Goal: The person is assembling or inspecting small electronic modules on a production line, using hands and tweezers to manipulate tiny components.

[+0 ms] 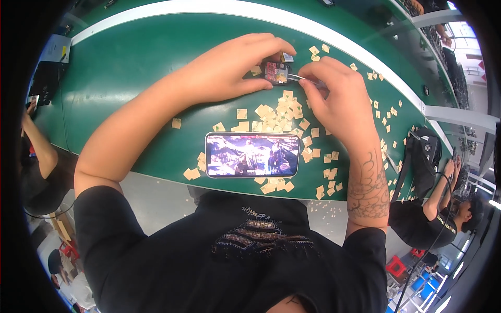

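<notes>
Head view: our right hand (pixel 339 88) pinches tweezers (pixel 295 77) at a box (pixel 273 69) between the wide-curved fingers (pixel 284 46) of our left hand (pixel 249 56), whose grip we cannot tell, probably handling a sticker (pixel 282 77), next needing steady aim.

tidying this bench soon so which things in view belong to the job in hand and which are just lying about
Likely part of the job:
tweezers, in the right hand
small dark part with a red face, by the left hand
beige squares, heaped nearby

Probably just lying about:
phone with lit screen
black bag, far right
</notes>
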### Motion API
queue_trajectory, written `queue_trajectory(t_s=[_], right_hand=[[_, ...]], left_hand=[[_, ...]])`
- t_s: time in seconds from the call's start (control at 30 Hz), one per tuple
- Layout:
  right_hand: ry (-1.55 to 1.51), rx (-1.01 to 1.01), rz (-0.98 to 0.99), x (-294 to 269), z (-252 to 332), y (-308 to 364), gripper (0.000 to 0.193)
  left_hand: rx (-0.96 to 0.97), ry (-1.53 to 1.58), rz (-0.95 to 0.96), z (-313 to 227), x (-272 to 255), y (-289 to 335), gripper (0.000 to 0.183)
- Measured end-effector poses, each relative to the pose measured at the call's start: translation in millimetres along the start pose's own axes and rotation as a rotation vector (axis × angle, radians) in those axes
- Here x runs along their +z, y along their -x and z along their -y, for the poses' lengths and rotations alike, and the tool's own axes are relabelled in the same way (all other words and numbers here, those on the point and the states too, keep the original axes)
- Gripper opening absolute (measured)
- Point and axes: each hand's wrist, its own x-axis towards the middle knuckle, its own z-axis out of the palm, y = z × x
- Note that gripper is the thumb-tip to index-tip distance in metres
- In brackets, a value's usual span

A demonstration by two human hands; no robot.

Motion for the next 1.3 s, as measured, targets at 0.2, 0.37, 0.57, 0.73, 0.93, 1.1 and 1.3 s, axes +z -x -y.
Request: queue_trajectory(t_s=[0.2, 0.37, 0.57, 0.73, 0.93, 1.1, 1.3], right_hand=[[0.236, -0.004, 0.092, -1.2, 18.4, -3.3, 0.01], [-0.064, -0.012, 0.0, 15.1, -2.2, -2.5, 0.011], [-0.578, 0.291, -0.173, 22.2, -34.7, -3.6, 0.025], [-0.304, 0.022, 0.053, 13.8, -23.3, -7.5, 0.034], [-0.483, 0.183, 0.069, 19.4, -26.9, -4.0, 0.02], [-0.691, 0.147, -0.071, 37.2, -25.7, 0.0, 0.017], [-0.556, 0.206, -0.058, 31.4, -14.0, -1.6, 0.018]], left_hand=[[0.047, -0.036, -0.093, -5.7, 8.8, 3.7, 0.063], [0.002, 0.008, -0.096, -4.3, 9.3, 7.2, 0.062], [-0.039, 0.085, -0.102, -5.2, 10.0, 4.7, 0.065], [-0.033, 0.153, -0.135, -5.1, 12.5, 6.2, 0.065], [-0.135, 0.196, 0.025, -12.4, 1.2, 1.9, 0.063], [-0.089, 0.19, 0.017, -12.5, 0.8, 0.1, 0.059], [-0.092, 0.149, 0.002, -18.1, -1.8, 1.0, 0.055]])
